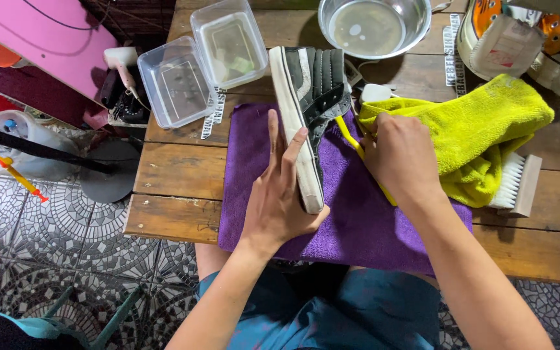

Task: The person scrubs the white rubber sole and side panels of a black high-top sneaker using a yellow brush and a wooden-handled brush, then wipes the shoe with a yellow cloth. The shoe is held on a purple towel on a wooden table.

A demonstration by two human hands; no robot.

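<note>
Both hands are busy over the purple microfibre cloth point(358, 227) spread on the wooden plank counter point(176, 175). With my left hand point(279, 194) I keep the fingers stretched almost flat, the palm cupped against the white rubber sole of the black and grey high-top sneaker point(309, 110), which stands on its side with the toe toward me. My right hand point(400, 155) is curled closed, pinching the yellow shoelace point(358, 146) that runs out from the sneaker's upper, just left of that hand.

To do this well, I judge the left palm should press steadily on the sole so the sneaker does not roll. The lace wants a short, straight pull, gripped close to the eyelets; I cannot tell which eyelet it sits in.

Touching the right hand on its far side lies a crumpled lime-yellow towel point(481, 123), with a white-bristled wooden brush point(516, 185) just right of it. Beyond the sneaker stand a steel bowl of cloudy water point(372, 26) and two clear plastic tubs point(209, 65), well apart from my fingers.
</note>
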